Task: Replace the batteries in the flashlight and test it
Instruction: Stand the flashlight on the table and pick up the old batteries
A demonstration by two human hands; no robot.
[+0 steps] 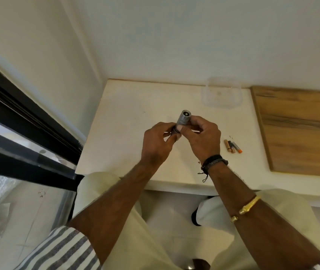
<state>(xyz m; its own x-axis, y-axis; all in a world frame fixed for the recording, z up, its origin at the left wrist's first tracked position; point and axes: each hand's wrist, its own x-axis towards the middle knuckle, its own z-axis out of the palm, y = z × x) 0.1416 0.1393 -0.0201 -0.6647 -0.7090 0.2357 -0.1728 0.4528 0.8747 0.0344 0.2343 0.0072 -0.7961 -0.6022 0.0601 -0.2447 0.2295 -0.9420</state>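
Observation:
A small silver flashlight is held above the white table, its open round end pointing up and away from me. My right hand grips its upper body with thumb and fingers. My left hand pinches the lower end, which is mostly hidden by my fingers. Three small batteries lie side by side on the table to the right of my right hand, one with an orange tip.
A clear plastic container stands at the back of the table by the wall. A wooden board lies on the right. A black window frame runs along the left. My knees sit under the table's near edge.

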